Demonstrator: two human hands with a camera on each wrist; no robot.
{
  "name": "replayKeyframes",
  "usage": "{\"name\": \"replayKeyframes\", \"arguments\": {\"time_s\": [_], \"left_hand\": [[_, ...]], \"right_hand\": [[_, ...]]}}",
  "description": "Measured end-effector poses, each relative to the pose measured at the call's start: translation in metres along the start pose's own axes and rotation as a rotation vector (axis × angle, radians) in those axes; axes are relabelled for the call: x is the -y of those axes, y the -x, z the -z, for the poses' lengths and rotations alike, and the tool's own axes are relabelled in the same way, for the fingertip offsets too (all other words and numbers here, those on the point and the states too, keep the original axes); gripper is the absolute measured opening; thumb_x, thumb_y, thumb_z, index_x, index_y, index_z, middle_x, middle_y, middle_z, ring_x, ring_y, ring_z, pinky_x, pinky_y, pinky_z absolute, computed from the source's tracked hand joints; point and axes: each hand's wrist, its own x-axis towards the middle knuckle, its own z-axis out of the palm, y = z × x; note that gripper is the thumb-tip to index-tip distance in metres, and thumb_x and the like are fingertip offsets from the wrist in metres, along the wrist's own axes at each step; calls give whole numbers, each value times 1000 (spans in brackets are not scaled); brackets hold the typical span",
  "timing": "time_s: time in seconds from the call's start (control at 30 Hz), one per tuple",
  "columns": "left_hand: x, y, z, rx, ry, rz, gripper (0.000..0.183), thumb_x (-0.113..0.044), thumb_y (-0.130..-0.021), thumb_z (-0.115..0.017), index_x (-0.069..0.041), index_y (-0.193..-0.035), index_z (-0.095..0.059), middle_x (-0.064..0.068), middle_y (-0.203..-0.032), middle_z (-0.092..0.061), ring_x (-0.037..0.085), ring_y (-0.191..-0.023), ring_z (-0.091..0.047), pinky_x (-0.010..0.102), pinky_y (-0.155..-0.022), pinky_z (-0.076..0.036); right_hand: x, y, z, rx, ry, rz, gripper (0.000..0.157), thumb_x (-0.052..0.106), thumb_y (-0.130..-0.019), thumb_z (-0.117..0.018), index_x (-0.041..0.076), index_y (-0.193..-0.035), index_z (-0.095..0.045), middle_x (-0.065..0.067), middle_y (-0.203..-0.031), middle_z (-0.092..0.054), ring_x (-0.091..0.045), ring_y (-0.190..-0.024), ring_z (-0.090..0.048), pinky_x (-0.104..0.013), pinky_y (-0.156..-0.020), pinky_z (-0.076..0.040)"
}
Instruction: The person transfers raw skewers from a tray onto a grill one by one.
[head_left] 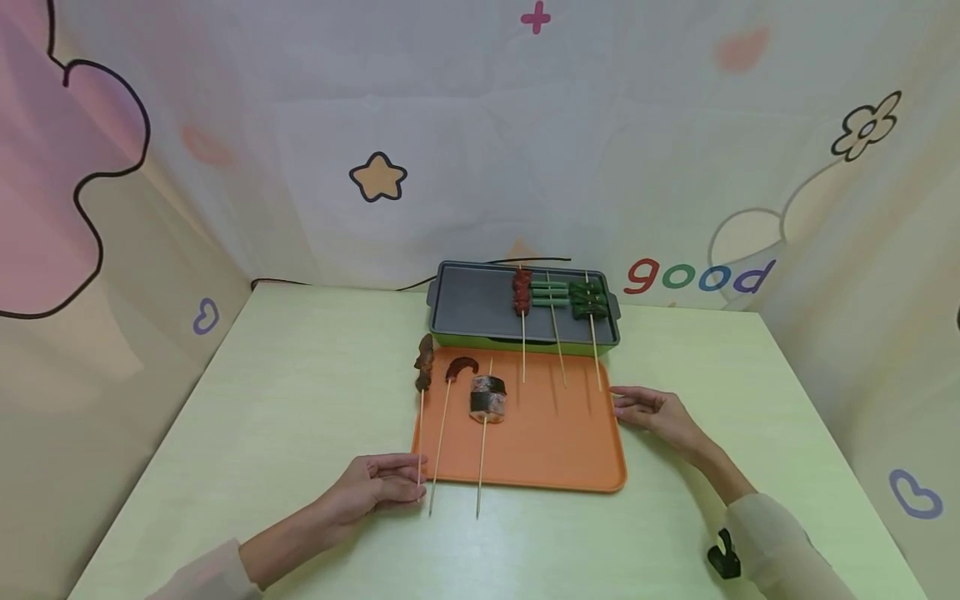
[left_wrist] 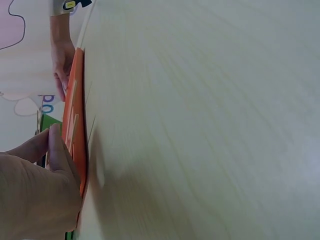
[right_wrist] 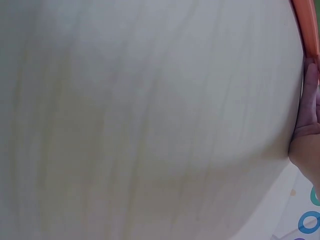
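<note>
Near its lower end, my left hand [head_left: 371, 492] holds a skewer of brown meat chunks [head_left: 424, 364] along the tray's left edge. In the left wrist view, thumb and fingertips of the left hand [left_wrist: 42, 185] come together beside the orange tray [left_wrist: 79, 125]. Next to that skewer, a curled dark-red tentacle skewer [head_left: 461, 367] and a skewer with black-banded pieces [head_left: 488, 400] lie on the orange tray [head_left: 555, 450], their sticks reaching past its front rim. My right hand [head_left: 663, 417] touches the tray's right rim with nearly straight fingers, also seen in the right wrist view.
Behind the tray stands a grey-topped, green grill [head_left: 472, 300]. On it lie a red meat skewer [head_left: 522, 293], a green stick-vegetable skewer [head_left: 550, 293] and a dark green leafy skewer [head_left: 588, 300], their sticks overhanging the tray. A black object [head_left: 724, 560] is by the right sleeve.
</note>
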Motion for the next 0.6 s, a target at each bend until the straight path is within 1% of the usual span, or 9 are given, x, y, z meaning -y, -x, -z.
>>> {"name": "replayKeyframes", "arguments": {"time_s": [0.13, 0.27, 0.43, 0.53, 0.6], "left_hand": [[0, 2, 2, 3, 8, -24, 63, -1, -91, -73, 10, -147, -47, -2, -100, -71, 9, -96, -74, 28, -91, -60], [-2, 1, 6, -7, -5, -47, 64, -3, -91, -73, 9, -148, -46, 0, -104, -70, 10, -97, -73, 29, -93, -59], [-9, -8, 13, -42, 31, -82, 66, -2, -92, -71, 7, -150, -44, 0, -106, -70, 10, -95, -73, 28, -94, -59], [-15, -16, 16, -65, 56, -104, 66, -2, -93, -71, 5, -152, -43, -1, -106, -70, 8, -96, -73, 27, -94, -58], [-21, -21, 18, -83, 70, -111, 65, -1, -93, -70, 3, -153, -43, -2, -105, -69, 8, -97, -72, 26, -94, -58]], "right_hand": [[-1, 0, 0, -1, -3, 4, 51, 8, -100, -65, -10, -145, -50, -11, -120, -75, 2, -99, -72, -17, -85, -58], [-1, 0, 0, -5, -11, 5, 51, 7, -100, -65, -11, -145, -49, -4, -117, -77, 2, -98, -72, -17, -84, -58], [-1, 0, -2, -4, -8, 18, 50, 7, -99, -65, -11, -143, -50, 2, -112, -77, 1, -97, -72, -18, -83, -58], [0, 0, -2, -8, 5, 5, 50, 8, -100, -65, -10, -144, -51, 1, -113, -77, 2, -97, -72, -18, -83, -58], [0, 1, -2, -11, 15, -5, 50, 9, -100, -65, -9, -144, -51, -4, -116, -76, 2, -98, -72, -18, -83, -58]]}}
